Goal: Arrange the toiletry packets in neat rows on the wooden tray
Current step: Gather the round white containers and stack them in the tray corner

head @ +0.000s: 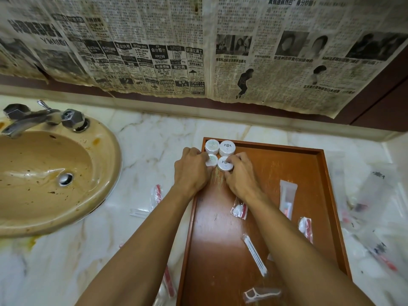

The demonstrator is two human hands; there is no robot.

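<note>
A brown wooden tray (287, 164) lies on the marble counter. In its far left corner stand round white soap packets in two rows: two stacks (220, 147) at the back, two at the front. My left hand (191, 171) grips the front left round packet (212, 160). My right hand (239, 173) grips the front right round packet (224, 164). Loose on the tray lie a toothbrush sachet (287, 198), two small red-and-white packets (239, 209), a long thin white packet (255, 255) and a floss pick packet (261, 293).
A stained beige sink (44, 173) with a metal tap (33, 119) sits at the left. More clear packets (375, 208) lie scattered on the counter right of the tray, and a few (155, 198) lie left of it. Newspaper (198, 51) covers the wall behind.
</note>
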